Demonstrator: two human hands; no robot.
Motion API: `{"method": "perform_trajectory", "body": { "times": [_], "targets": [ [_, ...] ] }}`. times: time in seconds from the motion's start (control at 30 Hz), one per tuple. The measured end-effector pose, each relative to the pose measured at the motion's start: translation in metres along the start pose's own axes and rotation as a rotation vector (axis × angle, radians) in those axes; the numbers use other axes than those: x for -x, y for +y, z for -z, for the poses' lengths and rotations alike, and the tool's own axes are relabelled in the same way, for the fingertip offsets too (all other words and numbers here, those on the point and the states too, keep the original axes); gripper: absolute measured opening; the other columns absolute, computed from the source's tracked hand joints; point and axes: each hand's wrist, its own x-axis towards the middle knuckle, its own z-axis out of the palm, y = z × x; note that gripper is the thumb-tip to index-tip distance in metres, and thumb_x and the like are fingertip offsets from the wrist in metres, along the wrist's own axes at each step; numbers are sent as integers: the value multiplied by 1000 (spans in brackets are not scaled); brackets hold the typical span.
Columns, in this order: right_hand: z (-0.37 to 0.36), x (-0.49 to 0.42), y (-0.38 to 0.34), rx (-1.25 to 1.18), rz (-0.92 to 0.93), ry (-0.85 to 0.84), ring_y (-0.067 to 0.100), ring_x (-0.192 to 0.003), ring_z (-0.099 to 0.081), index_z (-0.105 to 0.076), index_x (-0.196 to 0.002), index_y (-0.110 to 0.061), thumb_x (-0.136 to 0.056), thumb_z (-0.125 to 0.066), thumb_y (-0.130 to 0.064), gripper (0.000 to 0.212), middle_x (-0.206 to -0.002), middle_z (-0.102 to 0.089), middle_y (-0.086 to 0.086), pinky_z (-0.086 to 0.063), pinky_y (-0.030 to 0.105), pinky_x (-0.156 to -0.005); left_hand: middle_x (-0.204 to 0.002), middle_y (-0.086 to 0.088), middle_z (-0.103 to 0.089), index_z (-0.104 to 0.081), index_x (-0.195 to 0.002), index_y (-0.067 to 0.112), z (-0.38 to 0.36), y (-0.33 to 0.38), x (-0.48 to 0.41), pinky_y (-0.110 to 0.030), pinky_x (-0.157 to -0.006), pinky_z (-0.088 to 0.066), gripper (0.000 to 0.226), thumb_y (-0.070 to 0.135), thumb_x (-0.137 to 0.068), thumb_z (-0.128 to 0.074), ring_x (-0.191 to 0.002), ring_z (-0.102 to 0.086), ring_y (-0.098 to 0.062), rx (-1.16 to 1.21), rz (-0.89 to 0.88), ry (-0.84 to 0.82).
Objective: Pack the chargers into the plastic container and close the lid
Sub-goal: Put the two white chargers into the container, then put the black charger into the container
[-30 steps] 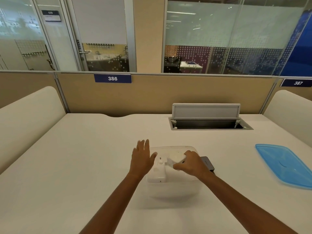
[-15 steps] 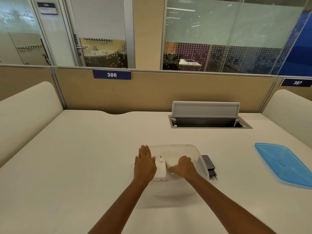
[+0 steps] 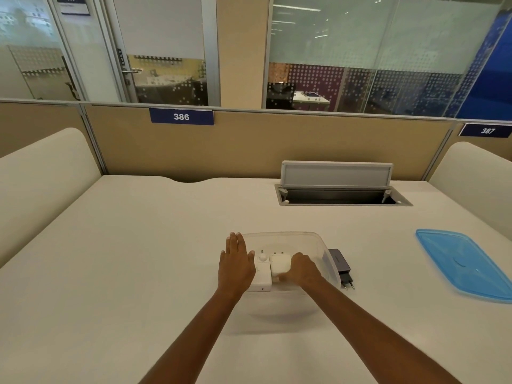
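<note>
A clear plastic container (image 3: 310,241) stands on the desk in front of me. Inside it lie two white chargers side by side: one on the left (image 3: 261,275) and a second (image 3: 279,263) to its right. My right hand (image 3: 303,270) is down inside the container with its fingers on the second white charger. My left hand (image 3: 235,261) lies flat, fingers apart, against the container's left wall. A dark grey charger (image 3: 340,261) with a black plug lies on the desk just outside the container's right wall. The blue lid (image 3: 468,264) lies flat at the far right.
An open cable hatch (image 3: 340,196) with a raised grey flap is set into the desk behind the container. Padded side dividers rise at left (image 3: 41,173) and right (image 3: 476,176). A tan partition with label 386 (image 3: 181,116) closes the back.
My right hand has lowered the second white charger into the container beside the first one. My left hand has settled flat against the container's left side.
</note>
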Motion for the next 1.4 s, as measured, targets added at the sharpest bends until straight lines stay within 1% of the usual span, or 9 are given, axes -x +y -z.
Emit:
{"method": "perform_trajectory", "body": {
  "times": [0.17,0.27,0.37,0.43,0.53,0.67,0.87,1.2,1.4],
  "targets": [
    [13,8,8,-14,64,23,29,-111,-59,-51,-118,2,-81,-66,-16,43,-122,-60,18,-50,29,-74,-159,-14,-6,-6,-147,3,1,1,1,-40,-120,-13,58,29,-100,-27,-148,-4,-26,-31,10,12],
    [27,20,20,-153,126,176,29,-104,-60,-58,-110,1,-84,-61,-11,28,-113,-65,17,-49,31,-80,-160,-13,-4,-8,-147,4,3,2,3,-41,-121,-10,59,35,-100,-25,-148,-1,-27,-124,2,29],
    [47,35,36,-271,187,365,27,-92,-64,-66,-95,0,-85,-55,-6,16,-97,-71,13,-47,27,-71,-160,-13,0,-8,-148,6,2,9,8,-40,-121,-6,59,37,-100,-24,-148,3,-28,-141,-38,20],
    [59,40,49,-343,193,430,23,-78,-61,-67,-89,2,-84,-57,-3,12,-89,-71,15,-48,29,-70,-160,-12,2,-7,-148,8,-1,17,12,-40,-121,-4,60,38,-100,-24,-148,5,-28,-137,-86,14],
    [69,39,71,-378,153,497,24,-75,-59,-65,-86,3,-84,-57,-2,10,-87,-70,19,-50,32,-69,-160,-12,4,-7,-148,10,-8,31,16,-39,-121,-4,60,39,-99,-25,-148,5,-27,-139,-141,-3],
    [64,26,102,-367,39,463,24,-79,-56,-63,-93,4,-86,-56,-4,13,-97,-68,20,-43,27,-67,-160,-12,4,-6,-149,11,-17,45,17,-40,-121,-3,61,40,-99,-25,-148,5,-27,-196,-148,-10],
    [36,6,120,-224,-90,249,36,-113,-53,-48,-123,2,-87,-59,-29,49,-124,-52,23,-46,39,-91,-159,-14,1,-7,-148,11,-14,37,11,-43,-121,-5,61,41,-98,-24,-148,2,-29,-259,-47,43],
    [23,-8,108,-56,-95,220,30,-115,-49,-44,-122,1,-88,-53,-40,54,-124,-49,16,-47,35,-88,-158,-18,-7,-13,-146,4,-7,26,12,-39,-119,-19,62,37,-98,-31,-147,-9,-28,-127,38,78],
    [31,-16,115,-188,-157,177,34,-108,-55,-54,-108,3,-80,-63,-39,52,-115,-56,20,-49,38,-83,-159,-14,-4,-12,-147,4,-5,18,14,-35,-120,-16,60,34,-99,-31,-148,-6,-24,-101,6,55]
  ]
}}
